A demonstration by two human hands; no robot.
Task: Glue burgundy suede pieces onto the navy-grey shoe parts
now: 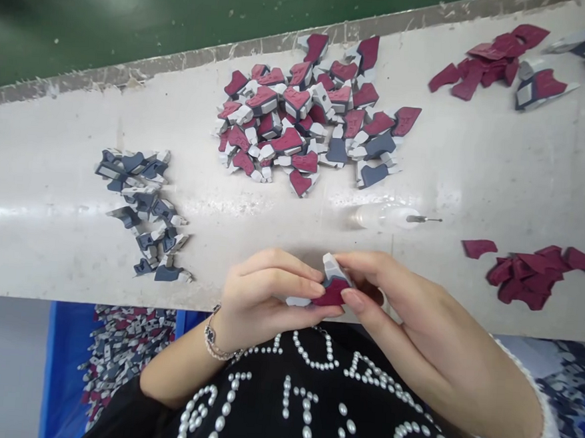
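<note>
Near the table's front edge, a small plastic part [333,291] with a dark red panel, grey band and white end is held between both hands. My left hand [267,291] grips it from the left, fingers on top and thumb below. From the right, my right hand [383,285] pinches the same part, its thumb on the red panel. Beyond the hands lies a pile of red, grey and white parts [291,139]. Loose red panels [531,276] form a heap to the right, and grey-and-white parts [143,198] without red panels are at the left.
A clear bottle with a metal needle tip [387,217] lies behind the hands. More red panels [483,65] and assembled parts [542,86] are at the back right. Below the table [44,255] stands a blue bin [64,363] of parts, with another at the lower right.
</note>
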